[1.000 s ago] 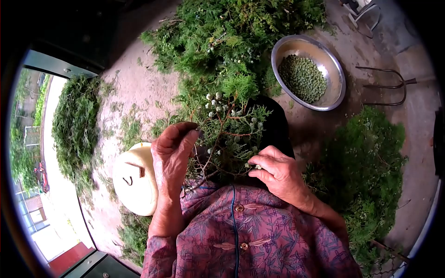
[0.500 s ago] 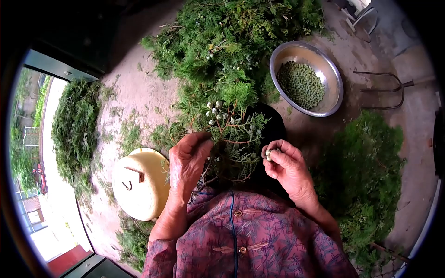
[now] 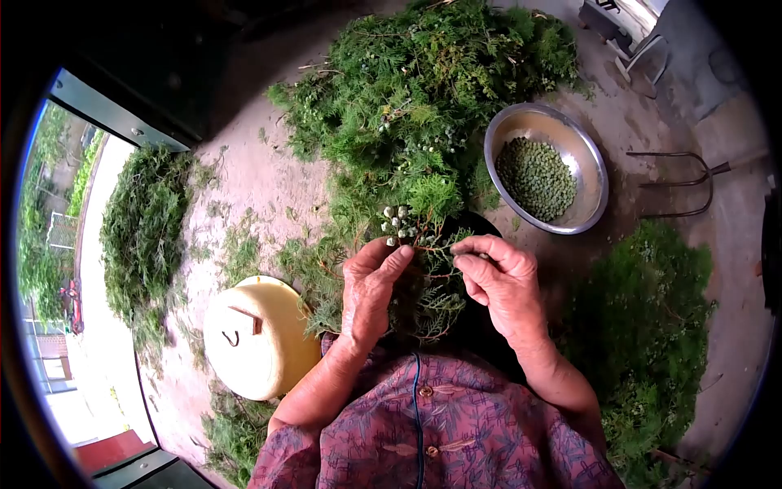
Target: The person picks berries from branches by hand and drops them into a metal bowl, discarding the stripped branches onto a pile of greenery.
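Note:
My left hand (image 3: 373, 285) pinches a cypress branch (image 3: 436, 306) between thumb and forefinger, just below a cluster of pale green cones (image 3: 397, 220). Scaly green sprays of this branch hang over my dark-clothed lap. At the branch's right side, my right hand (image 3: 503, 281) has thumb and forefinger closed around the tip of a sprig. Its other fingers are curled in, so I cannot see whether cones lie inside them.
A steel bowl (image 3: 594, 189) partly filled with green cones stands at upper right, beside a large cypress heap (image 3: 432, 90). Right of it lies a fork (image 3: 707, 183). An upturned cream basin (image 3: 273, 359) sits at left. More cuttings (image 3: 142, 232) lie on the concrete floor (image 3: 244, 175).
My right hand has moved up and left to the branch; the cones seen in its fingers before are now hidden. My left hand has shifted right, closer to the cone cluster. The view has shifted slightly.

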Available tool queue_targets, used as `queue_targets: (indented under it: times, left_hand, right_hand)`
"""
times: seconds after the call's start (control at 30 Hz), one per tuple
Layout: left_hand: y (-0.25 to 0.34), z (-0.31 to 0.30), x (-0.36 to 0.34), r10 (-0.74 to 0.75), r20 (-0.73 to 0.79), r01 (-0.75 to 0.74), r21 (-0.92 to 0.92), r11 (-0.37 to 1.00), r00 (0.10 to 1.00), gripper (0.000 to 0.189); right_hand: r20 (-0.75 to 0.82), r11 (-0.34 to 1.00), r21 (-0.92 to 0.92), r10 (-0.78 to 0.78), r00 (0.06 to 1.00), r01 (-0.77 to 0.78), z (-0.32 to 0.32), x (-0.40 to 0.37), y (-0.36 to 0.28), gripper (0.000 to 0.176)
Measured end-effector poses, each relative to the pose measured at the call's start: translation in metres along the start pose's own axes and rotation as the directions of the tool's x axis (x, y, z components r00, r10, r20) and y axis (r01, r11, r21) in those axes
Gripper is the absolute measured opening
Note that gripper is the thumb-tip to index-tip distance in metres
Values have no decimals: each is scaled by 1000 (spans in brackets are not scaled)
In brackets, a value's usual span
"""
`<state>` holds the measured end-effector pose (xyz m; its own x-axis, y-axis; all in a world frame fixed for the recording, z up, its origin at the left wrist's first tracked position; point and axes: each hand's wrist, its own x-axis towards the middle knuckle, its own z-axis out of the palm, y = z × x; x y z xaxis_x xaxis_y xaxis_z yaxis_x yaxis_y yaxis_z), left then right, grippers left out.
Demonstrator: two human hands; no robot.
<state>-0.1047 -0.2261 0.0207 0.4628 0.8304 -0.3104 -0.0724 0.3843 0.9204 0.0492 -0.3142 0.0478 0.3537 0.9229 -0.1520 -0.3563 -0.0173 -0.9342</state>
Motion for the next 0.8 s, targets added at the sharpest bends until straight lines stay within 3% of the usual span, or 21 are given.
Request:
queue_targets:
  times: [0.07, 0.17, 0.47, 0.57, 0.6, 0.7, 0.73, 0.77, 0.8]
  left_hand:
    - [2, 6, 0, 55, -30, -55, -10, 998, 998, 17]
    - [8, 12, -4, 73, -26, -74, -10, 997, 997, 15]
    - [-1, 11, 0, 127, 57, -132, 96, 987, 990, 11]
    - [-3, 12, 1, 116, 63, -124, 152, 981, 991, 9]
    - [-4, 13, 0, 113, 61, -122, 174, 977, 992, 9]
    - [-5, 16, -2, 72, 70, -77, 75, 994, 995, 7]
    - [-4, 16, -3, 49, 75, -55, 77, 996, 996, 7]
    - [-2, 16, -4, 27, 78, -33, 79, 996, 997, 7]
    - [-1, 16, -5, 5, 81, -12, 80, 997, 997, 7]
  right_hand:
    - [20, 891, -364, -286, 958, 273, 11, 9, 3, 17]
    - [176, 634, -533, -564, 807, 560, 21, 21, 9, 23]
    - [146, 648, -560, -535, 832, 515, 17, 30, 24, 26]
    - [125, 767, -515, -374, 919, 383, 9, 26, 21, 23]
    - [129, 744, -518, -419, 899, 422, 11, 25, 20, 19]
    - [100, 793, -508, -334, 937, 337, 5, 22, 20, 12]
    - [31, 978, -207, 17, 999, -11, 1, 20, 16, 9]
    - [110, 973, 182, 122, 986, -141, -9, 21, 17, 11]
    - [104, 942, 307, 111, 988, -138, -14, 20, 15, 11]
